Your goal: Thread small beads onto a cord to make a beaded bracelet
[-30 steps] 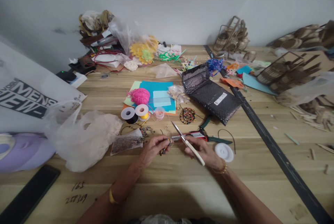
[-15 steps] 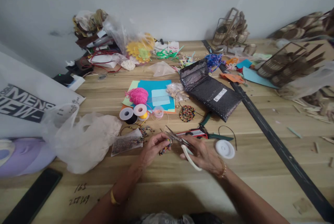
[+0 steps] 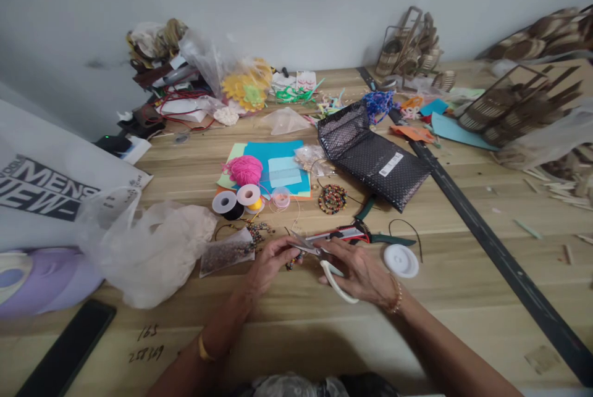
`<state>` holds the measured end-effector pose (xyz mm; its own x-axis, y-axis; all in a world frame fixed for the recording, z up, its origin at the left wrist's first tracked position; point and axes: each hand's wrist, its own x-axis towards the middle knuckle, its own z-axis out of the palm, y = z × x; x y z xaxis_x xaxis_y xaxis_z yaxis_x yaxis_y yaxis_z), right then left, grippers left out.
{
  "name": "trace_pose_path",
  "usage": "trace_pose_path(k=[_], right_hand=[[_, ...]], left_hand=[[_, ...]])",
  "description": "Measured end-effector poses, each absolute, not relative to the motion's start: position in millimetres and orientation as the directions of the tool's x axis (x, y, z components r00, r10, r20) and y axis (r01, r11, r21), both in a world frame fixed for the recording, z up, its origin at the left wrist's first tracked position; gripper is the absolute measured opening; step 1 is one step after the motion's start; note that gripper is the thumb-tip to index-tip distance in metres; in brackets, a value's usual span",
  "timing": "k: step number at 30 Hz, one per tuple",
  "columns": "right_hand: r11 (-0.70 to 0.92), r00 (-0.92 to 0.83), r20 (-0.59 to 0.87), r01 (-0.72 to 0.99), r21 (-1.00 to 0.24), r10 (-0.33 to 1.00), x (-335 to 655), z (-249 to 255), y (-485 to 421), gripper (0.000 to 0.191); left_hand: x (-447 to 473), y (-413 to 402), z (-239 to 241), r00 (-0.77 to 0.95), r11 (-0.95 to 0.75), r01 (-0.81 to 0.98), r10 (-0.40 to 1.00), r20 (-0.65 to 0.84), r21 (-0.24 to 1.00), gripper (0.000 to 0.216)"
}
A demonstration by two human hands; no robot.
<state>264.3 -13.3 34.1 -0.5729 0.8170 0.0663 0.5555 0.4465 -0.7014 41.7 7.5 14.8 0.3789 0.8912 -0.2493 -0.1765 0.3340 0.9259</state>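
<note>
My left hand [image 3: 270,263] pinches a small beaded bracelet [image 3: 291,261] of dark and coloured beads, partly hidden by the fingers. White-handled scissors [image 3: 334,279] are in my right hand [image 3: 364,267], their blades reaching to the left hand's fingertips. Whether the blades touch the cord there is too small to tell. Just beyond the hands lie a red cutter [image 3: 340,234] and green-handled pliers [image 3: 391,240]. A coil of finished-looking bead strings [image 3: 332,199] rests farther back. Left of my hands is a clear bag of beads [image 3: 228,252], with loose beads [image 3: 262,232] beside it.
Thread spools [image 3: 226,204], pink yarn [image 3: 245,170] and blue paper [image 3: 296,151] lie behind. A black bubble mailer [image 3: 380,165] is at back right, a white spool [image 3: 401,260] right of my hand. A plastic bag [image 3: 157,255] and a phone [image 3: 67,347] are at left.
The scissors' blades have swung lower and more level, closing in on my left fingertips. The bracelet is now more hidden under the blades and fingers.
</note>
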Motion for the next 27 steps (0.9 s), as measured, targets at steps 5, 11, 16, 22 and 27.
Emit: trace_pose_path(k=[5, 11, 16, 22, 27], right_hand=[[0.461, -0.583, 0.100, 0.513, -0.724, 0.806, 264.0, 32.2, -12.4, 0.054], [0.455, -0.582, 0.104, 0.500, -0.737, 0.807, 263.8, 29.1, -12.3, 0.054], [0.491, -0.590, 0.137, 0.496, -0.716, 0.796, 262.7, 26.6, -13.7, 0.053], [0.517, -0.602, 0.139, 0.517, -0.682, 0.786, 263.8, 23.6, -14.0, 0.054], [0.528, -0.595, 0.130, 0.565, -0.634, 0.793, 264.1, 22.4, -14.1, 0.052]], left_hand=[[41.1, 7.8, 13.6, 0.393, 0.338, -0.208, 0.888, -0.238, 0.918, 0.027], [40.6, 8.0, 13.0, 0.400, 0.360, -0.226, 0.882, -0.251, 0.905, 0.030], [39.4, 8.4, 11.4, 0.403, 0.348, -0.237, 0.885, -0.234, 0.907, 0.029], [38.4, 8.3, 7.5, 0.403, 0.347, -0.239, 0.885, -0.232, 0.907, 0.025], [40.2, 8.2, 9.6, 0.387, 0.363, -0.239, 0.886, -0.254, 0.901, 0.027]])
